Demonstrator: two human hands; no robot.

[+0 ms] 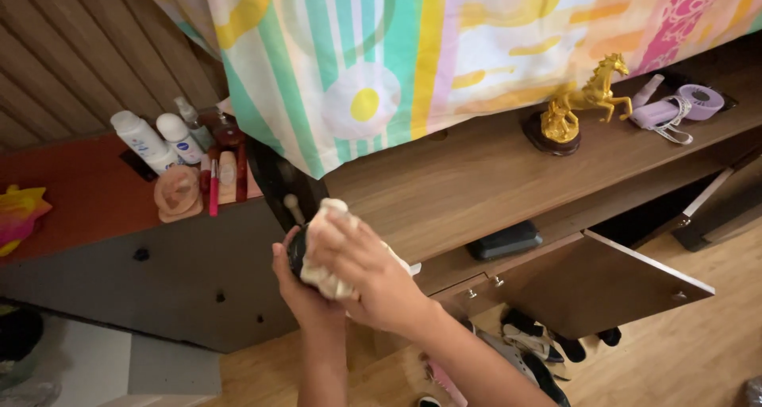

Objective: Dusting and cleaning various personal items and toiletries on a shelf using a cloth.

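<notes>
Far to my left a bright yellow and pink toy [20, 213] lies on the red-brown shelf [87, 193], and further along stand two white bottles [159, 140] beside a tan ear-shaped holder [178, 193] with a red stick [213, 189] against it. In the middle, my left hand [298, 292] cups a small dark round object [298, 248] from below, fingers curled firmly around it, just in front of the edge of the wooden cabinet top [468, 177]. My right hand [369, 272] presses a crumpled cream cloth [325, 252] over that object, thumb and fingers closed on the fabric. A striped, flower-printed sheet [413, 50] hangs above. To the right, a black case [506, 240] sits in the open slot, a cabinet door [595, 284] hangs open, and a golden horse figurine [583, 101] and a lilac handheld fan [679, 105] rest on top.
</notes>
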